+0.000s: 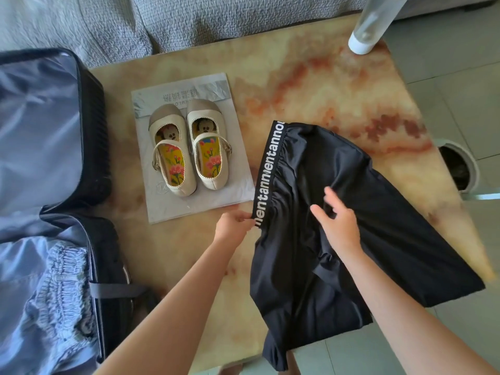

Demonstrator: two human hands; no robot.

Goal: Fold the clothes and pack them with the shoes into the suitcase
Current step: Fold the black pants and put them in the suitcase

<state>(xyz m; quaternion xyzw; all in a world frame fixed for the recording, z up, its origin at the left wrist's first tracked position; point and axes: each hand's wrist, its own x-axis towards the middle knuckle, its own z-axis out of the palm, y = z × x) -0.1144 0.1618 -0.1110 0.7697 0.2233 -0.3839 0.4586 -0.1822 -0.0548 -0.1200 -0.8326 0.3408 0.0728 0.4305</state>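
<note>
Black garment [351, 239] is lying spread on the marbled table [311, 85], right of centre, with its lettered waistband [269, 169] running along its left side and its near end hanging over the table's front edge. Left hand [232, 228] is pinching the black garment at the near end of that waistband, fingers curled onto it. Right hand [338, 220] is reaching over the middle of the fabric with fingers straight and spread, gripping nothing; contact with the cloth cannot be confirmed. Shoes [186, 147], a cream pair with floral insoles, are sitting side by side on a grey paper packet [194, 201] left of the garment. Suitcase [92, 131] is lying open at the table's left edge, with a blue-grey gathered garment [62, 288] inside its near half. A clear bottle [370, 25] is standing at the far right corner.
</note>
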